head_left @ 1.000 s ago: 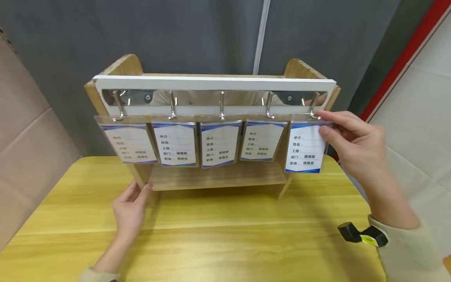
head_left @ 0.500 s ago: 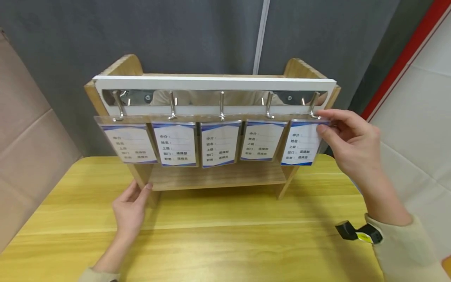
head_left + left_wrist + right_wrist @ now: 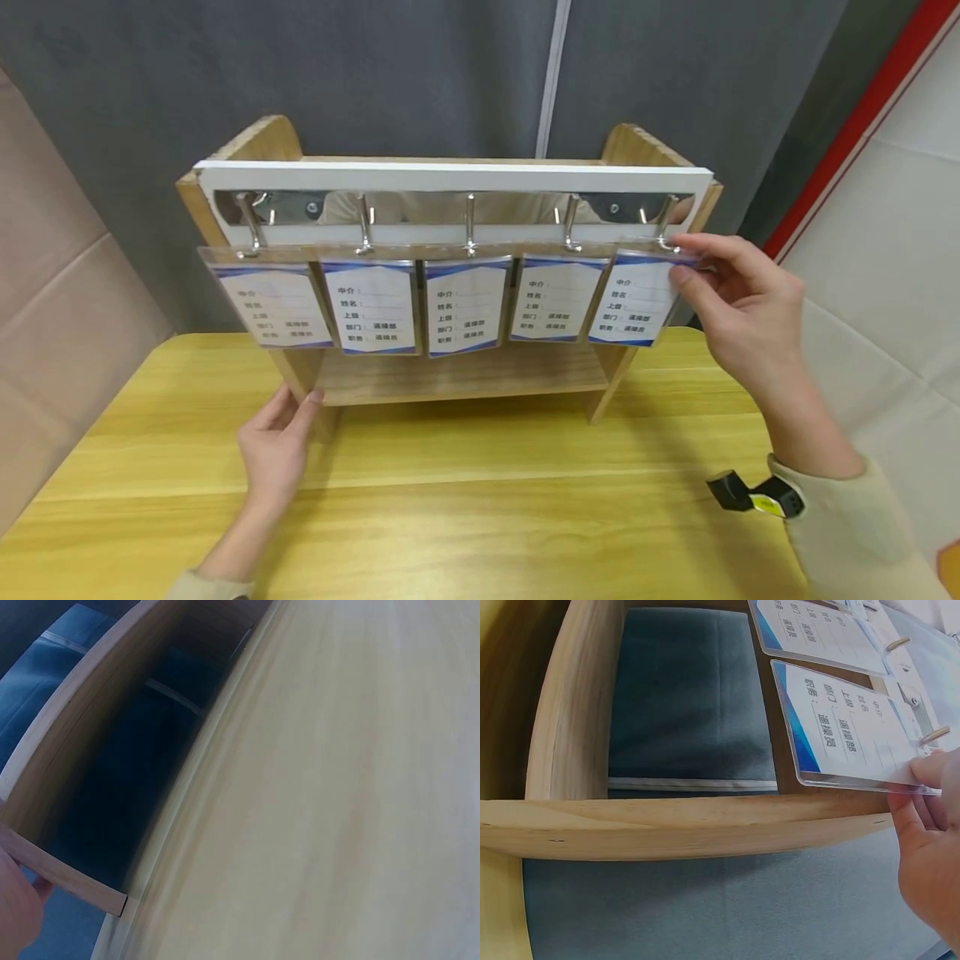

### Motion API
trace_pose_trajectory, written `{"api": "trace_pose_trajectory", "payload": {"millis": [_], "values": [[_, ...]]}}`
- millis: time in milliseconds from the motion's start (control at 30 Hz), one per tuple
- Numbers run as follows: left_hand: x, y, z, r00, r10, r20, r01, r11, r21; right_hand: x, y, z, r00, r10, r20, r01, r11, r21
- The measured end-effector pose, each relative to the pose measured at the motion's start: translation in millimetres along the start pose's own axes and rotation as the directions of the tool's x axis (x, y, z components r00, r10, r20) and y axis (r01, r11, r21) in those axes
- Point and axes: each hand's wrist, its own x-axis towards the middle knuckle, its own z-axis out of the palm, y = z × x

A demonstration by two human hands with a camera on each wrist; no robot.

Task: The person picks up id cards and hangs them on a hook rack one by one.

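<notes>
In the head view my right hand (image 3: pixel 744 312) pinches the upper right corner of a clear-sleeved name badge (image 3: pixel 633 300) between thumb and index finger. The badge hangs at the rightmost metal hook (image 3: pixel 665 223); whether its slot is round the hook's tip is hard to see. Seen from the right wrist, the thumb lies on the badge (image 3: pixel 844 731) by the hook. My left hand (image 3: pixel 274 442) grips the lower left side of a wooden shelf (image 3: pixel 465 379), thumb on the front edge and fingers partly hidden behind.
A white rail (image 3: pixel 450 177) with a row of hooks spans the shelf's top front. Several more badges, such as the middle one (image 3: pixel 468 304), hang left of the held one. The shelf stands on a wood-grain table (image 3: pixel 480 517) before a grey curtain (image 3: pixel 420 75).
My right hand has shifted slightly left, still pinching the badge. The badge's lower end has swung back and left toward the shelf. The left hand stays in place.
</notes>
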Motion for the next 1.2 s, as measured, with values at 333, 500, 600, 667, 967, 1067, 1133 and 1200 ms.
{"api": "trace_pose_trajectory", "payload": {"millis": [333,500,600,667,967,1067,1133,1200], "values": [[-0.6,0.8,0.0,1.000,-0.001,0.005,0.001,1.000,-0.031,-2.7,6,-3,1.000,-0.007,-0.029,0.009,0.998,0.060],[-0.7,0.8,-1.3,1.000,-0.021,-0.003,0.021,1.000,-0.023,-1.9,7,-4,0.999,0.004,-0.035,0.001,0.993,0.118],[-0.9,0.9,-2.4,1.000,-0.025,-0.013,0.025,1.000,-0.019,-1.8,8,-4,0.999,0.001,-0.032,0.004,0.987,0.161],[-1.1,0.8,-2.6,1.000,-0.019,-0.014,0.019,1.000,-0.017,-2.4,9,-5,1.000,-0.001,-0.029,0.006,0.984,0.181],[-0.3,-1.3,-1.5,1.000,0.001,-0.009,-0.001,1.000,0.003,-17.7,15,-8,1.000,0.008,-0.015,-0.004,0.961,0.278],[0.8,-1.3,-1.7,1.000,0.004,-0.007,-0.004,1.000,0.016,-25.1,17,-9,0.999,0.038,-0.010,-0.033,0.944,0.329],[1.4,-0.9,-2.0,1.000,0.007,-0.003,-0.007,1.000,0.022,-29.4,19,-10,0.999,0.051,-0.012,-0.044,0.935,0.353],[1.7,-0.3,-2.5,1.000,0.003,0.002,-0.003,1.000,0.025,-33.3,20,-12,0.998,0.066,-0.006,-0.061,0.944,0.324]]}}
